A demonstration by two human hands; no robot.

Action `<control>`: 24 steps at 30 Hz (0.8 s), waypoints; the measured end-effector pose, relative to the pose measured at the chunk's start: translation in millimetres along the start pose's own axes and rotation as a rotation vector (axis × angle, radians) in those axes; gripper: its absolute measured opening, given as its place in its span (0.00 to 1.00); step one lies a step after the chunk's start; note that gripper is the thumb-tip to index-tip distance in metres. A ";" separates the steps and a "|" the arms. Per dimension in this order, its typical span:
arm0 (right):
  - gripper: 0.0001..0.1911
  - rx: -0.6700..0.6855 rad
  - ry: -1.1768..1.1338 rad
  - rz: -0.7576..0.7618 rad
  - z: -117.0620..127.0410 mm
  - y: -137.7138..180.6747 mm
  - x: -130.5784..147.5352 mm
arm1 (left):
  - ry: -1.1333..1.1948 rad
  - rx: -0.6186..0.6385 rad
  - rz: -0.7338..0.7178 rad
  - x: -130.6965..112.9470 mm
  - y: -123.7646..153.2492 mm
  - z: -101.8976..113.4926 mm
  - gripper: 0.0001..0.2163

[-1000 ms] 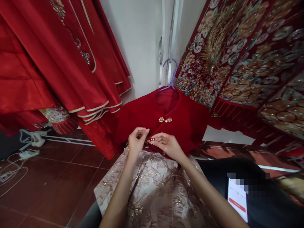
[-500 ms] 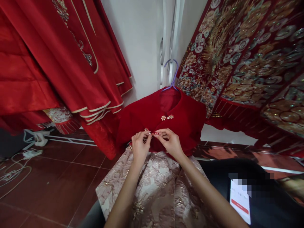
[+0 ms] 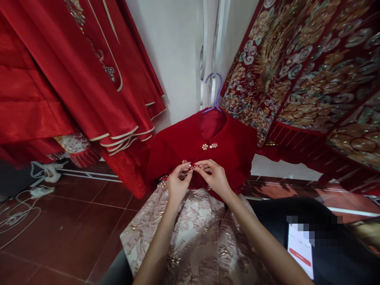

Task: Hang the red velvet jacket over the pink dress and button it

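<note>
A red velvet jacket (image 3: 231, 146) hangs on a purple hanger (image 3: 214, 95) against the white wall, above a pale gold brocade skirt (image 3: 196, 233). A pearl clasp (image 3: 209, 146) near the collar is fastened. Lower down on the jacket front, my left hand (image 3: 177, 182) and my right hand (image 3: 212, 176) meet with fingertips pinched together on a second pearl clasp (image 3: 187, 165). Both hands are closed on it.
Red embroidered gowns (image 3: 74, 79) hang at the left, and heavily beaded red and gold garments (image 3: 311, 67) at the right. White cables (image 3: 20, 209) lie on the dark red tile floor. A phone (image 3: 300, 249) rests on a black surface at the lower right.
My hands have risen slightly and come closer together on the lower clasp; a second ago they were a little lower and further apart.
</note>
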State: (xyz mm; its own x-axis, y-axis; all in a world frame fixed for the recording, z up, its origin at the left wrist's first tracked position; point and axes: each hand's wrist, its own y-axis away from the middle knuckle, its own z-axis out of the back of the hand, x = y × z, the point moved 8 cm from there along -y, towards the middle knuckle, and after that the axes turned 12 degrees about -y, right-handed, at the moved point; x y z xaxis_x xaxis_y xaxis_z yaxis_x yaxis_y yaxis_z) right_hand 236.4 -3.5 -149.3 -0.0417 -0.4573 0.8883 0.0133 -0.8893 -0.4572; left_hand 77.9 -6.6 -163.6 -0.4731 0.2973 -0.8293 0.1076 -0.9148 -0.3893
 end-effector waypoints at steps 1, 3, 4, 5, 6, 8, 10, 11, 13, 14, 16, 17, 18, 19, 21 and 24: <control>0.10 -0.004 -0.003 0.002 -1.4 0.1 0.2 | 0.004 -0.008 0.003 -1.1 0.5 1.0 0.12; 0.10 -0.023 -0.007 0.007 -3.7 0.3 0.5 | 0.014 -0.023 0.012 -3.4 0.5 2.9 0.13; 0.09 -0.036 -0.011 0.010 -4.5 0.4 0.7 | 0.015 -0.027 0.018 -4.2 -0.1 3.5 0.13; 0.09 -0.048 -0.015 0.011 -5.3 0.7 0.7 | 0.012 -0.028 0.022 -4.7 -0.8 4.0 0.13; 0.10 -0.059 -0.021 0.012 -5.9 1.0 0.8 | 0.005 -0.026 0.025 -4.9 -1.6 4.2 0.12; 0.10 -0.083 -0.028 0.014 -6.6 1.7 0.9 | -0.011 -0.018 0.016 -5.3 -3.0 4.3 0.11; 0.10 -0.110 -0.028 0.016 -6.4 2.6 1.3 | -0.025 -0.014 -0.009 -6.2 -3.5 5.0 0.10; 0.10 -0.123 -0.025 0.017 -6.1 2.9 1.6 | -0.033 -0.014 -0.021 -6.6 -3.5 5.6 0.10; 0.10 -0.138 -0.013 0.023 -6.3 3.1 2.6 | -0.054 -0.015 -0.029 -7.0 -3.4 7.5 0.10; 0.10 -0.141 -0.004 0.028 -6.6 2.9 3.4 | -0.065 -0.014 -0.023 -6.9 -3.7 8.5 0.09; 0.10 -0.142 0.016 0.040 -7.9 1.9 5.2 | -0.076 0.001 -0.006 -7.0 -5.2 9.5 0.09; 0.10 -0.143 0.025 0.045 -8.5 1.2 6.1 | -0.075 0.014 -0.001 -7.4 -6.4 9.4 0.08; 0.10 -0.147 0.033 0.049 -8.9 0.4 6.9 | -0.071 0.026 -0.001 -7.9 -7.7 9.0 0.07; 0.10 -0.149 0.038 0.048 -9.3 -0.3 7.5 | -0.066 0.039 -0.006 -8.3 -8.7 8.2 0.07; 0.10 -0.128 0.024 0.026 -10.4 -1.4 7.0 | -0.062 0.037 -0.031 -8.5 -8.7 7.6 0.07; 0.11 -0.037 -0.035 -0.037 -9.3 1.7 3.4 | -0.089 -0.053 -0.068 -4.9 1.0 11.6 0.10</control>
State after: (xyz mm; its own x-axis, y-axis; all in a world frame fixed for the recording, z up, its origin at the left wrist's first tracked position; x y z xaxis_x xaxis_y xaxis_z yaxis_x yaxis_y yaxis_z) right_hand 227.0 -6.5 -147.5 -0.0066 -0.4250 0.9052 -0.0243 -0.9049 -0.4250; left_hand 70.2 -12.1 -155.3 -0.5562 0.3308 -0.7624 0.1174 -0.8769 -0.4661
